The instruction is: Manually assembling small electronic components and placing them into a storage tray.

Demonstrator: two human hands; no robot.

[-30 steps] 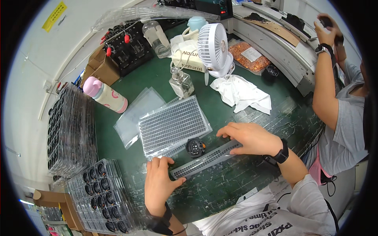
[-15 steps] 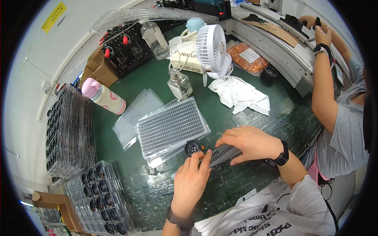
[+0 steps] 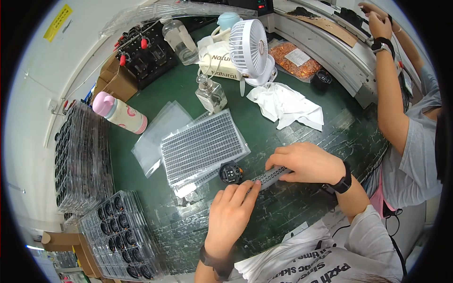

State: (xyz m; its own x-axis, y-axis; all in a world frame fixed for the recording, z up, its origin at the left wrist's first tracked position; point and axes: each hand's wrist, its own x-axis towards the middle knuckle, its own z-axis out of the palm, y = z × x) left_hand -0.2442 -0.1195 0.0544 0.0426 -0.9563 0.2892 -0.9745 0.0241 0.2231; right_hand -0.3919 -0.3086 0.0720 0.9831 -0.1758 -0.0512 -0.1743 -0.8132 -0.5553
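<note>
A narrow grey strip of small dark-outlined stickers [image 3: 271,177] lies between my hands, slanting up to the right. My right hand [image 3: 309,162] grips its far end between thumb and fingers. At the near end the fingertips of my left hand [image 3: 231,212] are closed on the strip; the thumb is hidden. Just beyond my left fingertips sits a round black watch-like housing [image 3: 231,173], apart from my right hand. Behind it, a sheet of the same small stickers [image 3: 203,148] lies over clear plastic film [image 3: 163,137].
Trays with round black parts [image 3: 120,236] stand at left beside a tall tray stack [image 3: 82,155]. Toward the back are a bottle [image 3: 122,115], glass dispenser [image 3: 211,96], white fan [image 3: 250,52] and white cloth [image 3: 288,106]. A co-worker's arm [image 3: 390,94] is at right.
My hands have drawn slightly apart, and more of the strip shows between them. My right hand has shifted a little to the right. The whole view has moved slightly.
</note>
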